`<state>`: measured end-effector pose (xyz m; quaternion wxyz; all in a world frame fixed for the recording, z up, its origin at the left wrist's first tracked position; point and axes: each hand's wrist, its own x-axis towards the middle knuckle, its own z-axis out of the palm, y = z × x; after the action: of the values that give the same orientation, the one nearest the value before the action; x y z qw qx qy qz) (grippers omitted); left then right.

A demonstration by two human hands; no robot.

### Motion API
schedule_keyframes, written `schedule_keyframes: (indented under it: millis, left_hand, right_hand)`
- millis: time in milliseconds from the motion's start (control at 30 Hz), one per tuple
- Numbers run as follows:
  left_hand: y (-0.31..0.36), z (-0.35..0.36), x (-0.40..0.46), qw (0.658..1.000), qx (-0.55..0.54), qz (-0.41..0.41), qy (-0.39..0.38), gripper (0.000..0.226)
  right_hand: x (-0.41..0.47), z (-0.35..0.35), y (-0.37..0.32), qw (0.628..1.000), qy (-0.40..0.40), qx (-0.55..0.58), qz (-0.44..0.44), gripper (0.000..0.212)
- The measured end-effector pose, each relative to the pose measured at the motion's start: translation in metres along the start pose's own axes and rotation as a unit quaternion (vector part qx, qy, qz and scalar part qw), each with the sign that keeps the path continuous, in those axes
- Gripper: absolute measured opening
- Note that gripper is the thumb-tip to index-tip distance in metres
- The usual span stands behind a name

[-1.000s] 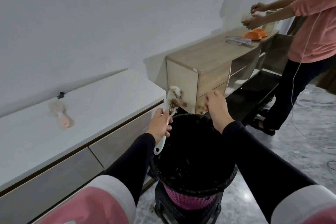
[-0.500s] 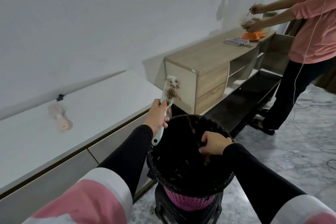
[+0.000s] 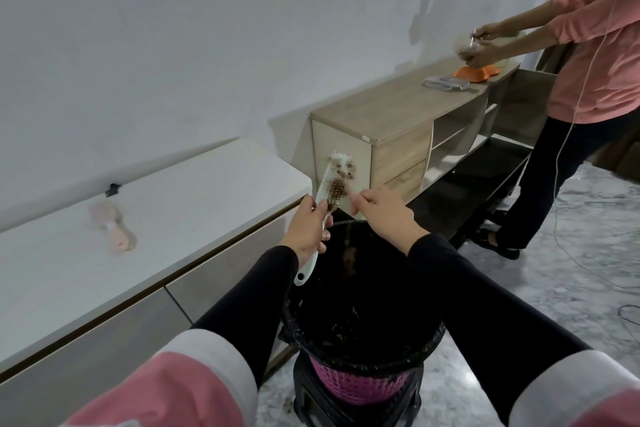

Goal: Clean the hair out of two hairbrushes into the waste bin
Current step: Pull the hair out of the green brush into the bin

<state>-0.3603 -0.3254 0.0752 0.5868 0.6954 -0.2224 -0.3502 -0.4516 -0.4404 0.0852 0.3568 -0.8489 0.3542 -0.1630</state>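
My left hand point(image 3: 306, 227) grips the handle of a white hairbrush point(image 3: 332, 185), head up, over the rim of the waste bin point(image 3: 367, 388). Brown hair clumps sit in its bristles. My right hand point(image 3: 379, 210) is beside the bristles, fingertips pinched at the lower part of the brush head; whether it holds hair I cannot tell. The bin is pink with a black liner and has hair inside. A second, pink hairbrush point(image 3: 112, 227) lies on the white cabinet top to the left.
The white low cabinet point(image 3: 194, 218) runs along the wall on my left. A wooden cabinet point(image 3: 398, 121) stands behind the bin, with an orange object point(image 3: 476, 72) and a small device on it. Another person point(image 3: 588, 80) stands at right, a thin cable across the marble floor.
My right hand rose out of the bin, where it had dropped down, and is back up at the brush bristles. The left hand with the brush shifted slightly.
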Motion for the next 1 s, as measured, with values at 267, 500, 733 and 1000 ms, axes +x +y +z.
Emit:
schedule_keyframes:
  millis: [267, 500, 733, 1000]
  left_hand:
    - [0.01, -0.007, 0.002, 0.998, -0.049, 0.016, 0.025, 0.017]
    - [0.016, -0.006, 0.004, 0.999, -0.003, 0.03, 0.014, 0.016]
    - [0.01, 0.002, 0.005, 0.999, 0.034, 0.034, 0.0, 0.018]
    - [0.012, -0.001, 0.007, 0.999, 0.009, 0.028, 0.027, 0.017]
  right_hand:
    - [-0.01, 0.012, 0.034, 0.984, -0.074, -0.133, 0.093, 0.03]
    - [-0.019, 0.016, 0.067, 0.956, -0.172, -0.201, 0.123, 0.033]
    - [-0.005, -0.001, 0.01, 0.956, -0.099, 0.271, 0.055, 0.038]
    - [-0.012, 0.005, 0.011, 0.982, -0.071, 0.177, 0.006, 0.03]
